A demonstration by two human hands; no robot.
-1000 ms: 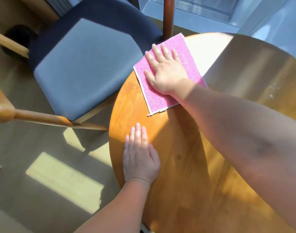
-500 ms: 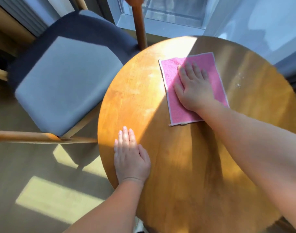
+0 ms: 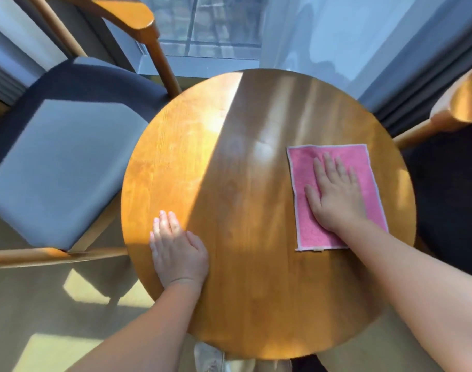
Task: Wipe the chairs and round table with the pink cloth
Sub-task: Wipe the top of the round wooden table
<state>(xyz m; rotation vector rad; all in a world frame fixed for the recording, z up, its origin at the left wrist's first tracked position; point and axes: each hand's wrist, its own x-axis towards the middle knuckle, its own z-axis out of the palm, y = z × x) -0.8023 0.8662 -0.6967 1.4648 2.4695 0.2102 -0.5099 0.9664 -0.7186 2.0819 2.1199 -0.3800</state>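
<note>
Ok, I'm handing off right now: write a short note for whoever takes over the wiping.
Left hand: open, flat on the round table near its front left edge.
Right hand: open, fingers straight, pressing the pink cloth flat on the table's right side.
Done: table wiping under way; coverage cannot be told.
Left: finish the table; the grey-seated chair at left and the second chair at right, if not yet wiped.

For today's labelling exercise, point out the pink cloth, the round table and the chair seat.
pink cloth (image 3: 359,157): head view, upper right corner.
round table (image 3: 245,264): head view, bare centre.
chair seat (image 3: 60,167): head view, grey cushion middle.
</note>
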